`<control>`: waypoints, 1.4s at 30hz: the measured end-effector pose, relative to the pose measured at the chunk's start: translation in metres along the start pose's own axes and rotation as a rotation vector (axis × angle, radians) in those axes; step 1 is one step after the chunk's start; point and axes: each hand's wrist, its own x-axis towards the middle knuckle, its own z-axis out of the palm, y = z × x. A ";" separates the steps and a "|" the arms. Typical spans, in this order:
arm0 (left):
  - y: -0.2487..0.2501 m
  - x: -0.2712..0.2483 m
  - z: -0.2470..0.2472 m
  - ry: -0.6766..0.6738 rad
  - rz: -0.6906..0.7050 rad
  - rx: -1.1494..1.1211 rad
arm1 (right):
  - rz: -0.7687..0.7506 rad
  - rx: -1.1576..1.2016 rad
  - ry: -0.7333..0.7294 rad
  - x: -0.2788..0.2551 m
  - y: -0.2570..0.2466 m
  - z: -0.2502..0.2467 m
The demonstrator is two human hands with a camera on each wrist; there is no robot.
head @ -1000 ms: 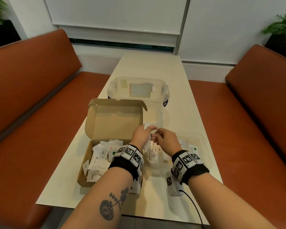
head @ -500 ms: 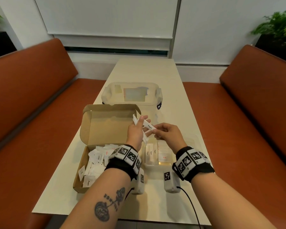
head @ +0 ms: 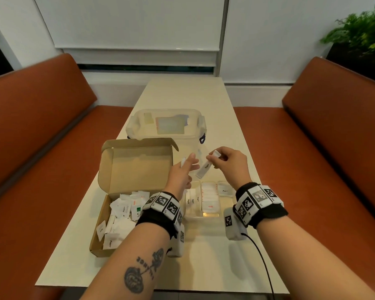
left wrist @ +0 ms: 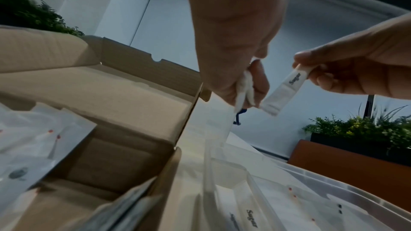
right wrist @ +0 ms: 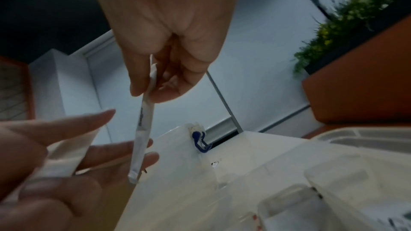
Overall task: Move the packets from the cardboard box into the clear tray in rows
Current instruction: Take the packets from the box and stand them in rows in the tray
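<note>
Left of both hands: the cardboard box (head: 108, 213) stands open on the tabletop (head: 204, 256), loose packets (head: 119, 217) heaped in it; the words "Pepper", "Salt" in red and a green-marked "S…" can be read.

Left hand (head: 180, 176): its grip keeps a few white packets between thumb and fingers, the fingers fairly straight; half a second ago it held the same bundle closer to the right hand.

Between the grips: a sugar stick (head: 204, 169) now hangs free of the left bundle, "Sugar" printed along it; half a second ago it was still touching the left hand's packets.

Right hand (head: 230, 163): its grip pinches the stick's top end between thumb and fingertips, the stick slanting down.

Meaning for the task: one packet has been separated and passed across, so I judge it ready to go down into a row.

Below the grips: the clear tray (head: 225, 202) holds rows already, "Sugar" sticks at its left, "Salt" packets in the middle, one "Pepper" at the right.

Beyond the grips: a lidded clear tub (head: 139, 122), its label unreadable.
</note>
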 end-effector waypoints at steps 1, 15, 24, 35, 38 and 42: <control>0.001 -0.001 0.000 -0.029 -0.011 0.003 | 0.015 0.055 0.002 0.000 0.001 -0.001; 0.000 -0.002 -0.006 -0.075 0.039 -0.015 | 0.092 0.040 -0.310 -0.007 0.004 0.000; 0.006 0.001 -0.013 0.074 0.026 -0.151 | 0.187 0.151 -0.294 -0.007 -0.002 0.001; -0.008 0.002 -0.022 0.104 -0.051 -0.047 | 0.411 -0.205 -0.258 -0.026 0.020 0.034; -0.010 0.002 -0.022 0.106 -0.062 -0.010 | 0.434 -0.265 -0.270 -0.034 0.022 0.050; -0.012 0.002 -0.023 0.097 -0.078 0.020 | 0.400 -0.328 -0.246 -0.040 0.020 0.069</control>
